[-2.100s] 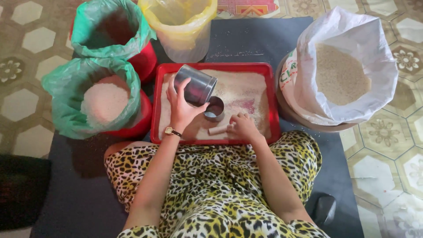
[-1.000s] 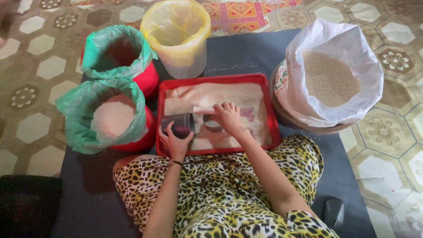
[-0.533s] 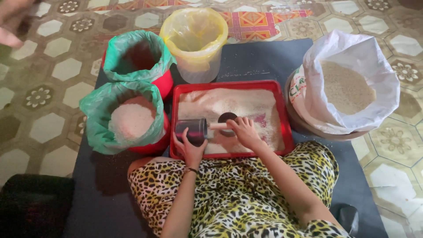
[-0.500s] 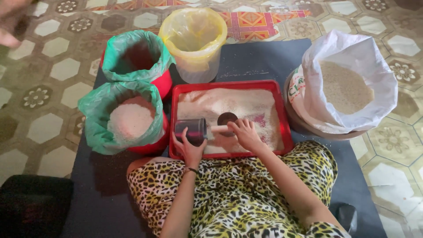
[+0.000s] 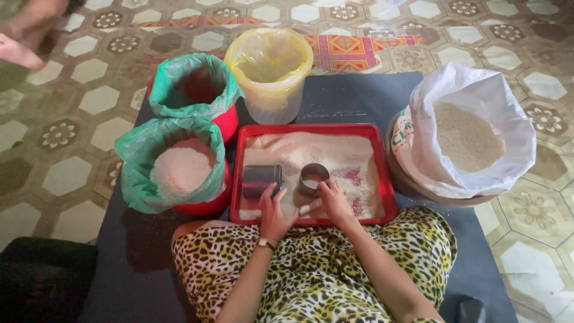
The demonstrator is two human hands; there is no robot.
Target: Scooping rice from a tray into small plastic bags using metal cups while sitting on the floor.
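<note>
1. A larger metal cup (image 5: 261,180) lies on its side in the left part of a red tray (image 5: 387,179), on a layer of white rice (image 5: 323,157) that covers the tray floor.
2. The left hand (image 5: 275,210) rests against this cup from below, fingers curled loosely around its near side, in a light grip.
3. A smaller metal cup (image 5: 313,179) stands upright just beside the larger one, toward the middle of the tray.
4. The right hand (image 5: 332,201) touches the small cup's near side with bent fingers; how firmly it grips cannot be told.
5. Left of the tray sits a red bucket lined with a green bag (image 5: 134,173), holding white rice.
6. Behind it stands a second green-lined red bucket (image 5: 194,90), and beside that a clear bucket with a yellow liner (image 5: 270,60).
7. Right of the tray is a white sack (image 5: 514,143) open on brownish grain.
</note>
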